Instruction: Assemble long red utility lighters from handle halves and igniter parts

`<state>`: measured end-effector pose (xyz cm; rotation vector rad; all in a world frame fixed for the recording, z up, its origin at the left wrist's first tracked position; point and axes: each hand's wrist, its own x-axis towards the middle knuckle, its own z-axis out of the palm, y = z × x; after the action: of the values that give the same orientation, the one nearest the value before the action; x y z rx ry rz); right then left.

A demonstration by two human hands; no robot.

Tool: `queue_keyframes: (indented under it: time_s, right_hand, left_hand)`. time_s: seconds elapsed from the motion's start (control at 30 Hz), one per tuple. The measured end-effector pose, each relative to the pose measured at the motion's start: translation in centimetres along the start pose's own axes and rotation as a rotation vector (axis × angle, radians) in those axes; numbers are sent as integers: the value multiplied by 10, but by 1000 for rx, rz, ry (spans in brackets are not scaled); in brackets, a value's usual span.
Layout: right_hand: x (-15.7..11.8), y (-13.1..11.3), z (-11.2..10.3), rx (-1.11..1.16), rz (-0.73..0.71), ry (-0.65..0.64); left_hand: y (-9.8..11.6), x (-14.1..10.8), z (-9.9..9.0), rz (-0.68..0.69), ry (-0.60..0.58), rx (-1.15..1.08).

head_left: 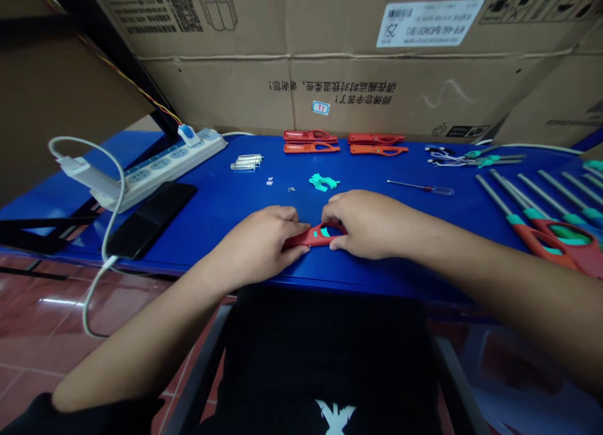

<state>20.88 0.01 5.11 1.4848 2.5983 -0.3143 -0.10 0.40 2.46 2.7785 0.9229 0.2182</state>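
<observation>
A red utility lighter body [316, 236] with teal parts showing lies level near the table's front edge. My left hand [264, 241] is closed around its left end, thumb below and fingers above. My right hand [370, 225] pinches the other end beside the oval opening, fingers curled over it. The fingers hide both ends of the body. Just beyond my hands are teal plastic pieces [323, 182], small metal pins [291, 189] and tiny pale bits [269, 181]. Several clear tubes [247, 162] lie farther left.
Red shell halves [311, 148] and orange-red ones [378, 150] line the back by a cardboard box [226, 96]. At right are a screwdriver [438, 190], wired parts [443, 157] and several long-tubed lighters [541, 234]. A power strip [160, 168] and black phone [151, 220] sit left.
</observation>
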Motion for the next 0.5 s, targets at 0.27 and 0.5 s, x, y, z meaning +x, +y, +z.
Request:
queue_keyframes:
  time_s: [0.27, 0.5]
  right_hand:
    - [-1, 17, 1, 35, -209, 46]
    - [-19, 29, 26, 10, -377, 310]
  left_hand:
    - [0, 7, -1, 35, -33, 123]
    - [-22, 10, -9, 112, -49, -214]
